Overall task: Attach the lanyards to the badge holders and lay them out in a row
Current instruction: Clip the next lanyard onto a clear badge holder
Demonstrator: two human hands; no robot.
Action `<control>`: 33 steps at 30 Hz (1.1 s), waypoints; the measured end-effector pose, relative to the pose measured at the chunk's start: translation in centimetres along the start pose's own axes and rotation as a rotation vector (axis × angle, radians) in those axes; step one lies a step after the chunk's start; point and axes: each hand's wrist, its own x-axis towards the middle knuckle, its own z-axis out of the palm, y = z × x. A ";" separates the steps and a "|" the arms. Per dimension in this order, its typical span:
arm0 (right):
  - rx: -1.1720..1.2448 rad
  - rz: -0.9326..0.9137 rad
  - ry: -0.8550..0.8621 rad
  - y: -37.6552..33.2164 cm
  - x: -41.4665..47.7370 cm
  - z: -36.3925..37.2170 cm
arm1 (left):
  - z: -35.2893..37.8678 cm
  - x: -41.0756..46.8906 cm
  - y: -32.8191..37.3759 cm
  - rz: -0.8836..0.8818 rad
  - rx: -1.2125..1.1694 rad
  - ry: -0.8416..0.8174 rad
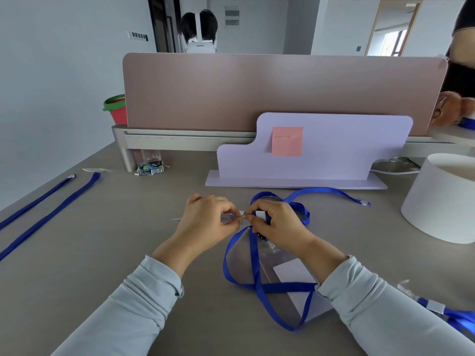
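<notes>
At frame centre the left hand (208,218) pinches a thin clear plastic piece (232,220), grip closed. The right hand (279,223) has its grip curled round the clip end of a looped blue ribbon lanyard (282,286), above a clear plastic badge holder (290,271) lying on the grey desk (102,253).

My grey table (128,240) ends at a dusty-pink divider (257,91); beyond it I see pale walls (51,73) and daylight in a wood-framed doorway (393,29) on the right.
</notes>
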 end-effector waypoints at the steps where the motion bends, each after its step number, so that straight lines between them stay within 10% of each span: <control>1: 0.009 -0.003 0.007 0.0 0.0 0.0 | -0.1 0.1 -0.1 -0.003 0.004 -0.007; 33: 0.010 -0.012 0.071 -1.2 -0.3 -3.2 | -3.4 0.3 2.1 0.114 0.060 0.112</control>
